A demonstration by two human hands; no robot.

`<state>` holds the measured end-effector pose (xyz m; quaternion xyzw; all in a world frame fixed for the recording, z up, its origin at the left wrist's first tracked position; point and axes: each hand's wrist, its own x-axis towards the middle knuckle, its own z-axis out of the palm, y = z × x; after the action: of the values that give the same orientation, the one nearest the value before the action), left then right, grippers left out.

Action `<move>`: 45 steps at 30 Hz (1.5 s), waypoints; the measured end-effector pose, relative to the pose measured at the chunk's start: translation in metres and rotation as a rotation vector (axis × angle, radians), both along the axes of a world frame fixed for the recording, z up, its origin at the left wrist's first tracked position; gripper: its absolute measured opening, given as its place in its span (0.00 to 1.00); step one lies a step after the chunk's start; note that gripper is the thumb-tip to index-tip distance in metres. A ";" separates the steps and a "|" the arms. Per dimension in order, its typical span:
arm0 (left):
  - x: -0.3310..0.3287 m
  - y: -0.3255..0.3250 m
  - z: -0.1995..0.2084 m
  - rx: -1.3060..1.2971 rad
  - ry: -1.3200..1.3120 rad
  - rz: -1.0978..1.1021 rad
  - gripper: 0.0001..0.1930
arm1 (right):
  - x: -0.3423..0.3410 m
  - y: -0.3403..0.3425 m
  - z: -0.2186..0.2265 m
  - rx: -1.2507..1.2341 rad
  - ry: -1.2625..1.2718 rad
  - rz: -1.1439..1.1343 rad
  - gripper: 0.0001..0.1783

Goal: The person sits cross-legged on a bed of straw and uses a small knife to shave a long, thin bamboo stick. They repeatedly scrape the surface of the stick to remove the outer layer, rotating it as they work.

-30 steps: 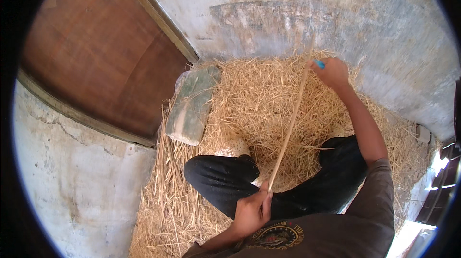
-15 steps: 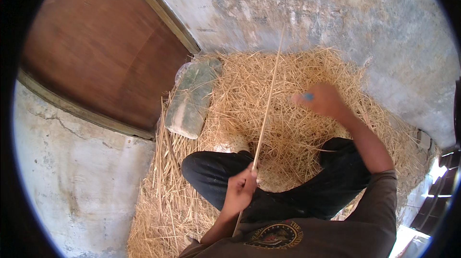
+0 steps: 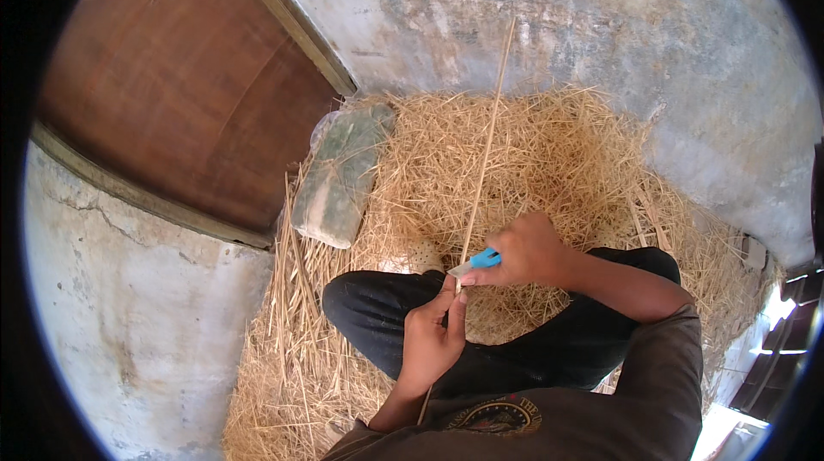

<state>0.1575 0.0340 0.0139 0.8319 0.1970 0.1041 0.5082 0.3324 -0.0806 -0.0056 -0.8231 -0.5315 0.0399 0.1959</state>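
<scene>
A long, thin, pale stick [image 3: 486,152], like a bamboo strip, slants up from my lap toward the wall. My left hand [image 3: 432,335] pinches it near my lap between thumb and fingers; its lower end runs down past my wrist. In my right hand [image 3: 528,253] is a knife with a blue handle [image 3: 485,258]. Its short blade [image 3: 461,270] rests against the stick just above my left fingertips. My right thumb lies close to the stick at that spot.
Pale shavings [image 3: 549,135] cover the ground around my crossed legs [image 3: 378,302]. A grey-green block [image 3: 342,173] lies at the left, beside several loose strips [image 3: 296,289]. Beyond are a stained wall [image 3: 601,23] and a brown wooden panel [image 3: 189,83].
My right hand has come down and left from above the shavings, bringing the knife blade to the stick at my left hand. My left hand still grips the stick.
</scene>
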 end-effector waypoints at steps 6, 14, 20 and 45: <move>0.000 0.000 0.005 0.141 -0.036 -0.026 0.10 | 0.059 -0.003 0.010 -0.044 -0.005 -0.317 0.46; -0.012 -0.007 -0.010 0.203 -0.123 -0.092 0.10 | 0.077 -0.010 0.003 -0.006 -0.127 -0.396 0.40; -0.011 -0.008 0.000 0.197 -0.144 -0.088 0.08 | 0.027 -0.010 0.003 0.108 -0.103 -0.152 0.40; -0.073 -0.024 -0.006 0.129 0.029 -0.284 0.08 | 0.218 -0.087 0.011 -0.004 -0.044 -0.995 0.44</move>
<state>0.0844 0.0103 0.0083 0.8838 0.0777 0.0318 0.4603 0.5505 -0.1672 0.0058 -0.9780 -0.0782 -0.0747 0.1784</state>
